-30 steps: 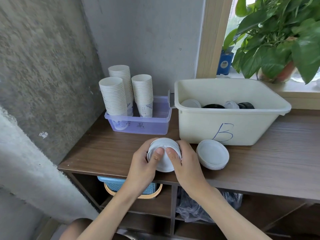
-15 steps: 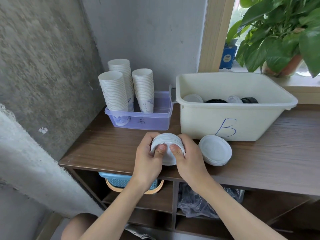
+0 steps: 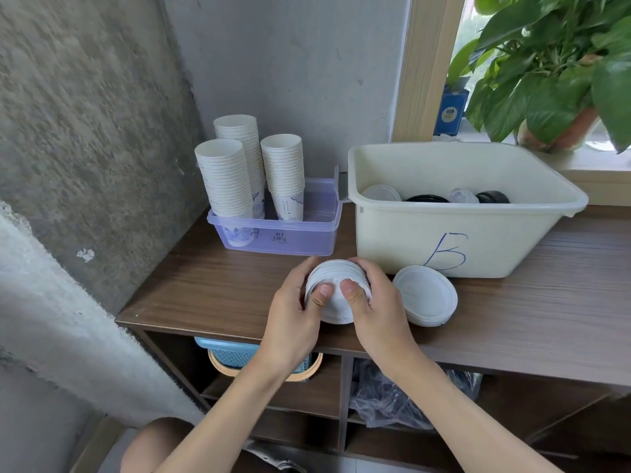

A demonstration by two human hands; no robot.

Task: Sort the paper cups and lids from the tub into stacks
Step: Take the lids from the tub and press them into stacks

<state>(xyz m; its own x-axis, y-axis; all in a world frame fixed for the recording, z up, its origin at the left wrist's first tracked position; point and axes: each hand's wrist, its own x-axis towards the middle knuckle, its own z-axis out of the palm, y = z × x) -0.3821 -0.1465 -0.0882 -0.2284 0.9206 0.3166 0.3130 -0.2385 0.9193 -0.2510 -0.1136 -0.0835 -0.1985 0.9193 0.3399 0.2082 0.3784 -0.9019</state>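
Observation:
A stack of white lids [image 3: 336, 291] stands on the wooden shelf top in front of the tubs. My left hand [image 3: 293, 319] and my right hand [image 3: 379, 312] grip it from either side, thumbs on top. A second, lower stack of white lids [image 3: 425, 295] lies just to its right. The cream tub [image 3: 444, 233] marked "B" holds white, clear and black lids [image 3: 426, 199] at its bottom. Three stacks of white paper cups [image 3: 227, 179] stand in a clear purple tray [image 3: 293, 235] at the back left.
A concrete wall rises on the left and a grey wall behind. A potted plant [image 3: 560, 70] and a blue box [image 3: 450, 112] sit on the window sill at the back right. Under the shelf top are a blue basket [image 3: 232, 353] and a plastic bag [image 3: 386, 401].
The view has shifted slightly. Both hands have stayed on the lid stack in about the same grip.

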